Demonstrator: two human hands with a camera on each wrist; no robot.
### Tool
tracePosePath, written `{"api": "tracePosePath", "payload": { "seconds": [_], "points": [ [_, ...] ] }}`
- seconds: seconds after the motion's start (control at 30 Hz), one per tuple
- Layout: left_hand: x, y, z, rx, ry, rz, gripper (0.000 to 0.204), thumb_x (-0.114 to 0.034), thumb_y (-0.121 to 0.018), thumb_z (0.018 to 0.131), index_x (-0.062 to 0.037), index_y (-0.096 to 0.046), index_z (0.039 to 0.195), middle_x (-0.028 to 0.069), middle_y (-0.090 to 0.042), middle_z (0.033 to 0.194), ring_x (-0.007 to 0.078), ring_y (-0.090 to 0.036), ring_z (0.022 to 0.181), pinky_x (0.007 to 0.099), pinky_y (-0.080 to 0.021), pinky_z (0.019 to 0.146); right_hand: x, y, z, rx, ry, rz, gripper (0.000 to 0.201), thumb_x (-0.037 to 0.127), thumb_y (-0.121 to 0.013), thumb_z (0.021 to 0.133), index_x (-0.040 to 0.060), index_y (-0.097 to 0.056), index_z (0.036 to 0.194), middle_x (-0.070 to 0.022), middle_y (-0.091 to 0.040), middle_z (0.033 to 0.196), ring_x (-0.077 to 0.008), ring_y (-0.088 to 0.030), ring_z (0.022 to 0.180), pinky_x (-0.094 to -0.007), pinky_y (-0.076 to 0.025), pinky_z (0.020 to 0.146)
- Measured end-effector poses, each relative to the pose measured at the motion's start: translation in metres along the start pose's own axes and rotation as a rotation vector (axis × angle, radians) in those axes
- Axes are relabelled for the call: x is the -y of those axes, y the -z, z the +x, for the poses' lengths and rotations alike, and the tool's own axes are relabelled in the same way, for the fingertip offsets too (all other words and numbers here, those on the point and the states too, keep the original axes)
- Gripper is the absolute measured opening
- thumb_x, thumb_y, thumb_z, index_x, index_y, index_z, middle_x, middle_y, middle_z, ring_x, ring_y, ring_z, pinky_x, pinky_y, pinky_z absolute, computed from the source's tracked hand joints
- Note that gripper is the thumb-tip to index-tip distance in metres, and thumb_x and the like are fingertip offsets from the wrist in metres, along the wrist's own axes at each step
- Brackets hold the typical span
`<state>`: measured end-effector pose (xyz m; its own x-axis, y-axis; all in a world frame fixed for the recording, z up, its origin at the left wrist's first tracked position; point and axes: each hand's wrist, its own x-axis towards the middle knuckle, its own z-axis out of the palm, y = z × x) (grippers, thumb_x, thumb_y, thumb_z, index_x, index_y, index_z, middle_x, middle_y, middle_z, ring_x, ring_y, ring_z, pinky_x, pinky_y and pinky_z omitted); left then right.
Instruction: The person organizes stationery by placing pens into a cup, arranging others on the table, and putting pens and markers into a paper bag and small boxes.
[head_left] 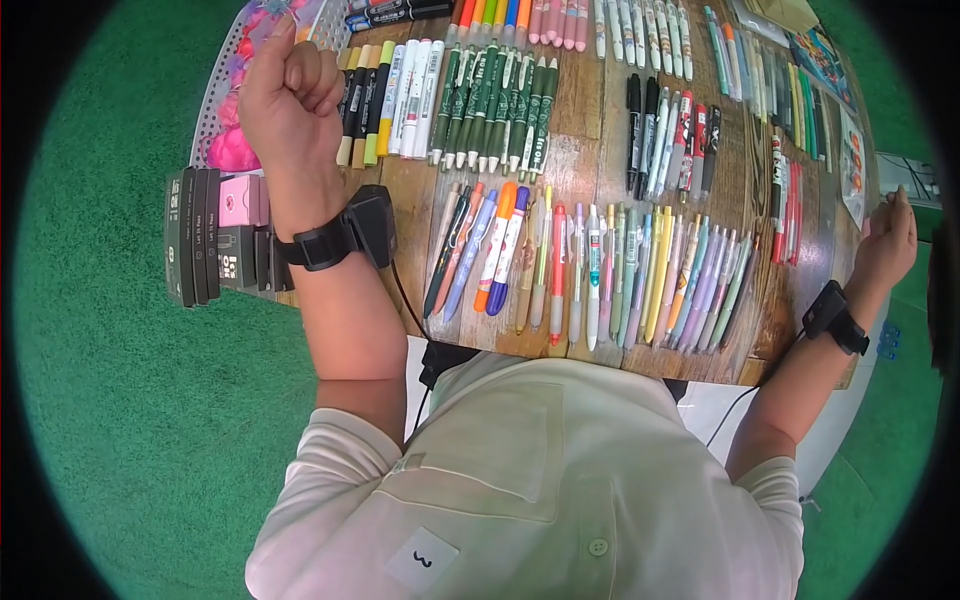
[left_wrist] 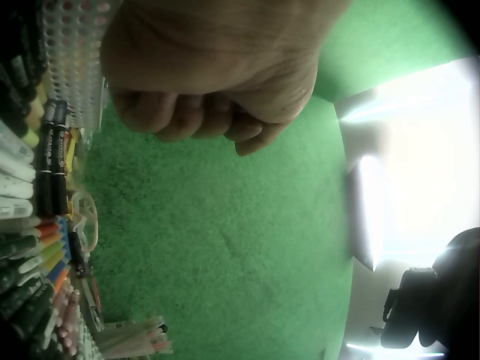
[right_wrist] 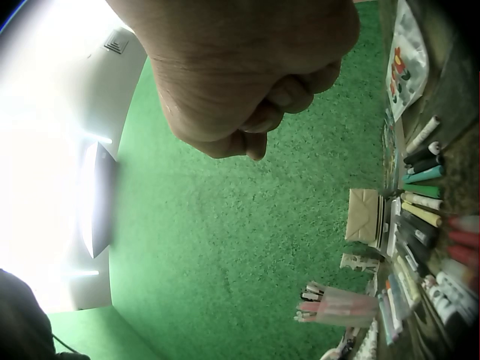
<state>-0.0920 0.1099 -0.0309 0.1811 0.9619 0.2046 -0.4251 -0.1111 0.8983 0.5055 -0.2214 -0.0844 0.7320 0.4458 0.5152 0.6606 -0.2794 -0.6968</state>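
Observation:
My left hand (head_left: 290,90) is raised at the far left of the table, overlapping the edge of a white perforated basket (head_left: 212,110) in the head view. Its fingers curl toward the palm around nothing visible. Bright pink items (head_left: 232,150) lie in that basket. Beyond the table's right edge hangs my right hand (head_left: 886,240), also curled and holding no object. It is nearest to a clear pouch with a printed picture (head_left: 852,150). Between the hands lie rows of pens, including green pens (head_left: 490,105), white markers (head_left: 412,100) and a front row of mixed pens (head_left: 600,275).
Dark boxes (head_left: 190,235) and a small pink box (head_left: 240,200) stand at the table's left edge. Black pens (head_left: 641,135) and red pens (head_left: 793,215) lie on the right half. In the right wrist view, a pen holder (right_wrist: 337,304) stands at the far edge.

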Motion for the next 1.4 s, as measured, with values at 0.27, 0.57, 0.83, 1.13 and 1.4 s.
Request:
{"api": "tracePosePath", "payload": {
  "seconds": [0.27,0.57,0.83,1.13,1.4],
  "points": [
    [-0.003,0.0,0.0,-0.031,0.013,-0.013,0.051,-0.023,-0.059,0.103,-0.0167,-0.034,0.059,-0.0041,-0.025,0.054,0.0087,-0.021,0.049,0.0268,-0.018,0.045,0.02,-0.01,-0.008,-0.049,0.08,0.076,0.026,0.018,-0.063,0.104,-0.0014,-0.074,0.117,-0.0041,-0.071,0.104,-0.0065,-0.059,0.087,-0.021,-0.047,0.072],
    [-0.001,0.0,0.001,-0.017,0.033,-0.013,0.053,-0.025,-0.061,0.102,-0.0167,-0.035,0.057,-0.004,-0.026,0.053,0.0087,-0.021,0.048,0.0273,-0.017,0.045,0.08,-0.026,-0.027,-0.196,-0.169,0.384,0.028,0.021,-0.069,0.098,-0.0043,-0.076,0.107,-0.0021,-0.069,0.091,-0.0034,-0.051,0.071,-0.0204,-0.037,0.058],
    [0.0,-0.002,0.001,-0.01,0.047,0.012,0.053,-0.025,-0.06,0.103,-0.0164,-0.035,0.057,-0.0041,-0.026,0.054,0.0091,-0.022,0.049,0.0273,-0.018,0.045,0.063,-0.018,-0.018,-0.078,-0.146,0.316,0.023,0.015,-0.068,0.1,-0.0041,-0.073,0.111,-0.0052,-0.069,0.104,-0.0095,-0.06,0.086,-0.0227,-0.049,0.073],
    [0.001,-0.005,-0.001,-0.018,0.062,-0.042,0.046,-0.021,-0.058,0.103,-0.0149,-0.041,0.061,-0.0045,-0.028,0.054,0.0072,-0.023,0.048,0.0255,-0.018,0.043,0.098,-0.033,-0.031,-0.212,-0.184,0.526,0.023,0.019,-0.073,0.095,-0.0042,-0.073,0.091,0.0065,-0.048,0.067,-0.0017,-0.036,0.056,-0.0224,-0.023,0.051],
    [0.002,0.007,0.004,0.094,0.103,-0.093,0.048,-0.019,-0.053,0.106,-0.0145,-0.035,0.061,-0.0032,-0.028,0.056,0.0082,-0.023,0.05,0.0263,-0.021,0.046,0.098,-0.032,-0.03,-0.181,-0.151,0.613,0.023,0.016,-0.071,0.096,-0.0038,-0.071,0.086,0.0073,-0.043,0.059,-0.0024,-0.03,0.051,-0.0246,-0.017,0.05]
  ]
}}
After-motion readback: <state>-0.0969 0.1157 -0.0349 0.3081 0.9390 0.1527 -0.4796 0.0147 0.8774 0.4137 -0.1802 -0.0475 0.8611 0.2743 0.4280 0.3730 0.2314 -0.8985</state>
